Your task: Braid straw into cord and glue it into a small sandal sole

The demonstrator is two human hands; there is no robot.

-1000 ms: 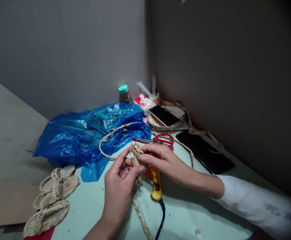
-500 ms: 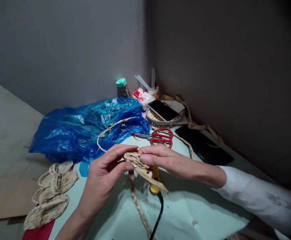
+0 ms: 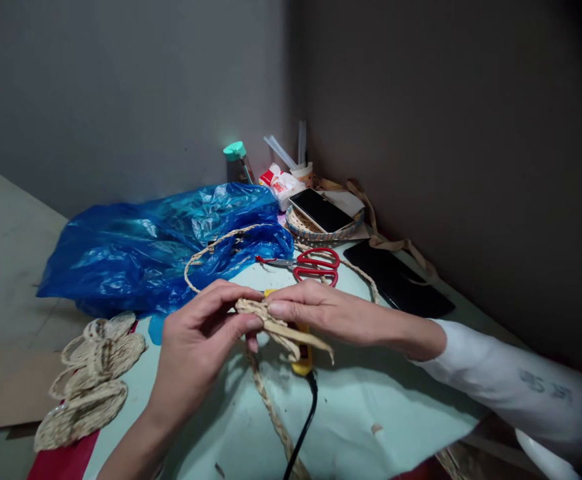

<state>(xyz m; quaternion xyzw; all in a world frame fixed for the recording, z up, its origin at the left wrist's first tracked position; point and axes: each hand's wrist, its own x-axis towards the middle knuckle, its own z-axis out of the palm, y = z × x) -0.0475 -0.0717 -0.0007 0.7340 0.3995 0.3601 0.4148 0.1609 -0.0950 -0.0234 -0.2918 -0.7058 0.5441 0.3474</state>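
Between my two hands is a small coil of braided straw cord [image 3: 255, 309], with a loose flat end sticking out to the right. My left hand [image 3: 203, 333] pinches its left side between thumb and fingers. Fingers of my right hand [image 3: 315, 312] press on its right side and hide part of it. A long straw braid [image 3: 273, 407] hangs from beneath the coil toward the front edge. Behind and below my right hand lies a yellow tool [image 3: 302, 360] with a black cable, mostly covered. Red-handled scissors [image 3: 315, 265] rest just beyond my hands.
A blue plastic bag [image 3: 165, 247] spreads at the back left. Several woven straw pieces [image 3: 91, 377] lie at the left edge. A phone [image 3: 321, 210] sits in a shallow basket [image 3: 321, 233], near a black flat object [image 3: 398, 280]. A green-capped bottle [image 3: 238, 163] stands at the wall.
The coil has tilted in my hands, so its loose end points farther right and more of the yellow tool shows. The whole view has shifted slightly.
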